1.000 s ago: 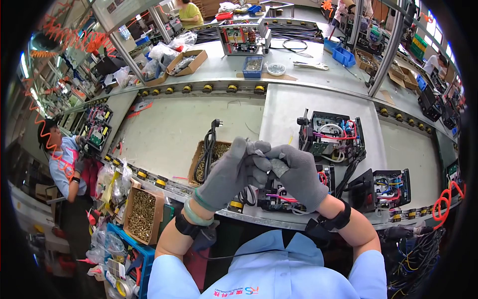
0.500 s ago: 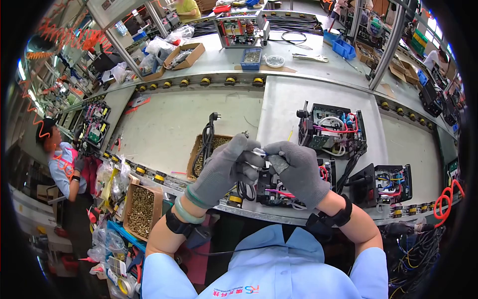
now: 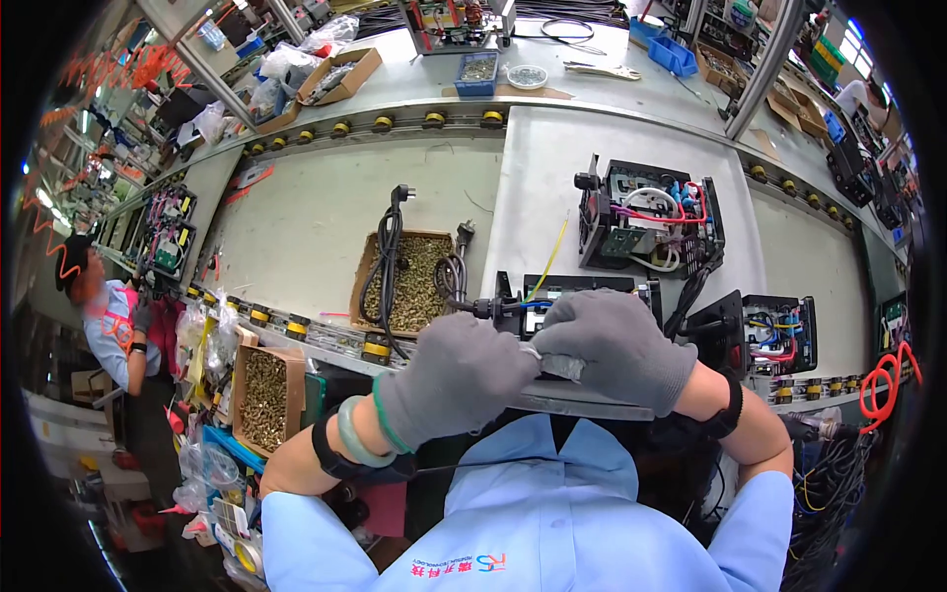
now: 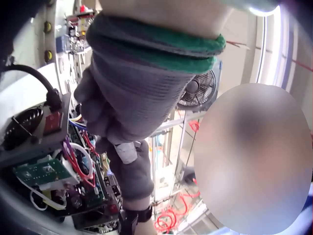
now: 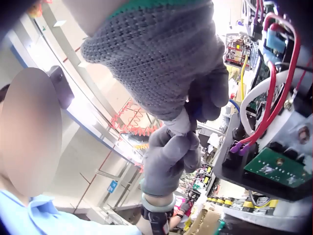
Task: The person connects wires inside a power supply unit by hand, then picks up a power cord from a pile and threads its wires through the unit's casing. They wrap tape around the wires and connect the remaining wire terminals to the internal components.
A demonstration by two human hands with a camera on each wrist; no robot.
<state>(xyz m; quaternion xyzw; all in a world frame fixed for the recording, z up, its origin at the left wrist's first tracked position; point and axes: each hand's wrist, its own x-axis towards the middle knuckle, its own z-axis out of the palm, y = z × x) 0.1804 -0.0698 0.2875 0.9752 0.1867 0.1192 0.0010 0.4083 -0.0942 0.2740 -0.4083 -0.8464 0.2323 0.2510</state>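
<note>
Both hands wear grey knitted gloves and meet in front of the chest. My left hand (image 3: 456, 375) has its fingers curled, pinching a small whitish piece (image 3: 533, 350) where the two hands come together. Silvery tape (image 5: 179, 123) wraps the thumb of my right hand (image 3: 612, 345), whose fingers curl down beside the left fingertips. Between the right fingers shows a bit of something dark blue (image 5: 196, 110); I cannot tell its kind, as the glove hides most of it. Just behind the hands lies an open black device (image 3: 582, 283), with a yellow wire (image 3: 548, 259) rising from it.
Left of the device, a carton of small brass-coloured parts (image 3: 422, 286) has black power cords (image 3: 387, 266) lying across it. More open units (image 3: 651, 212) stand behind and right (image 3: 779, 335). A second parts carton (image 3: 264, 390) stands lower left. Another person (image 3: 104, 306) works at the left.
Both hands have come down toward the body, and the left hand has turned over, its back now upward. The device and parts carton behind them show more. The head view has tilted lower.
</note>
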